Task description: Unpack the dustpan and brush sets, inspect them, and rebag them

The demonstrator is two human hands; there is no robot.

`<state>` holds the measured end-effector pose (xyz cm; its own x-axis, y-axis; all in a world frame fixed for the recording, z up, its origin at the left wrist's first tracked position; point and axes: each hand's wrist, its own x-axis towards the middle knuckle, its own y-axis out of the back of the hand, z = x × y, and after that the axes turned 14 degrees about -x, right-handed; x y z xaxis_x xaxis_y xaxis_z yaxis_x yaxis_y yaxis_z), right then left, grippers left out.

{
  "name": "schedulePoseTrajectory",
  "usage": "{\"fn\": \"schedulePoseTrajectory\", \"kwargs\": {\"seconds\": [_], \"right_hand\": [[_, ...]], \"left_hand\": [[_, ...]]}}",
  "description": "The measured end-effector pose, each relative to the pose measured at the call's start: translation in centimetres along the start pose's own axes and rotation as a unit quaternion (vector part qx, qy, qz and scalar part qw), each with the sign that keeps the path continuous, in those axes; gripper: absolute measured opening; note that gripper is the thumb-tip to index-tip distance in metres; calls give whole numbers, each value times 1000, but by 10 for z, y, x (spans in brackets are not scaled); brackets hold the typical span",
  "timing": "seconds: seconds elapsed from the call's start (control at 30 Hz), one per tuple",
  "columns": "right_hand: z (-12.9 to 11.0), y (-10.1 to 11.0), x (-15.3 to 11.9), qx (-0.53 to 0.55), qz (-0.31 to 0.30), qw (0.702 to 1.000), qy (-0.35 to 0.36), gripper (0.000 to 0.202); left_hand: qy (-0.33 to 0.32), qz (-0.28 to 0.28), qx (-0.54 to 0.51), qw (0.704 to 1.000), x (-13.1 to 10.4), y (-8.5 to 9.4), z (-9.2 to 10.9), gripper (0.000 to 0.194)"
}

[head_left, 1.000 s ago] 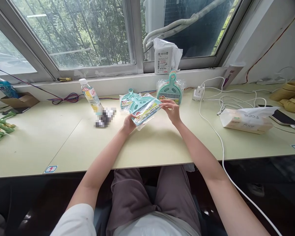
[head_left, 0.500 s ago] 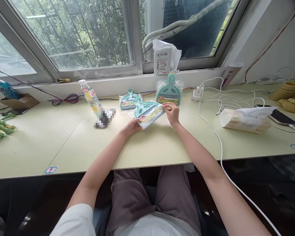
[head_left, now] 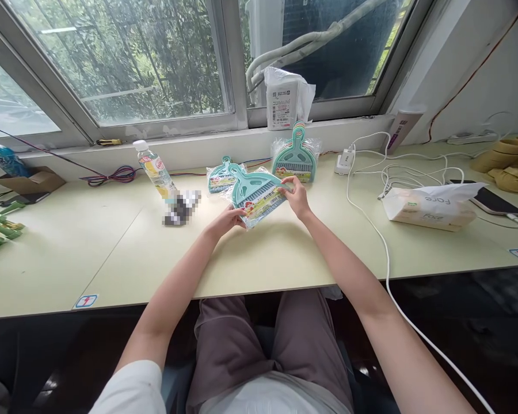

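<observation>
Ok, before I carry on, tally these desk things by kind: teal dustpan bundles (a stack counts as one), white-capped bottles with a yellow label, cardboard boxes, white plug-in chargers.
Teal dustpan bundles: 3 (held bundle, small bundle behind, standing bundle)
Yellow-labelled bottle: 1
Cardboard box: 1
White charger: 1
Total: 6

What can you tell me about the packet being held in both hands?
The packet, in clear, shiny wrapping, shows a teal dustpan-like piece with cut-outs, dark bristles and a colourful printed label. It is held tilted above the table, the left hand at its lower corner, the right hand at the opposite end.
</observation>
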<state>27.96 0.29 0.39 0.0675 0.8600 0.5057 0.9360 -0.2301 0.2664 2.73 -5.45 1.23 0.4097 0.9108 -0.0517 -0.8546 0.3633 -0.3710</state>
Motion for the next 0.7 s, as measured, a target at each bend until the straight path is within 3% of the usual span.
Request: {"fn": "schedulePoseTrajectory", "kwargs": {"seconds": [0.13,0.23,0.43,0.7], "right_hand": [[2,3,1,80,-100,989,-74,71],[2,4,0,100,-151,976,-122,74],[-2,-4,-3,107,-96,980,-135,63],[4,-7,-3,99,-4,982,-158,60]], "left_hand": [[2,10,4,1000,0,2,1,56],[8,13,9,1000,-1,1,1,58],[-22,42,23,999,1,-6,7,59],[-85,-20,86,992,-8,-18,10,84]]}}
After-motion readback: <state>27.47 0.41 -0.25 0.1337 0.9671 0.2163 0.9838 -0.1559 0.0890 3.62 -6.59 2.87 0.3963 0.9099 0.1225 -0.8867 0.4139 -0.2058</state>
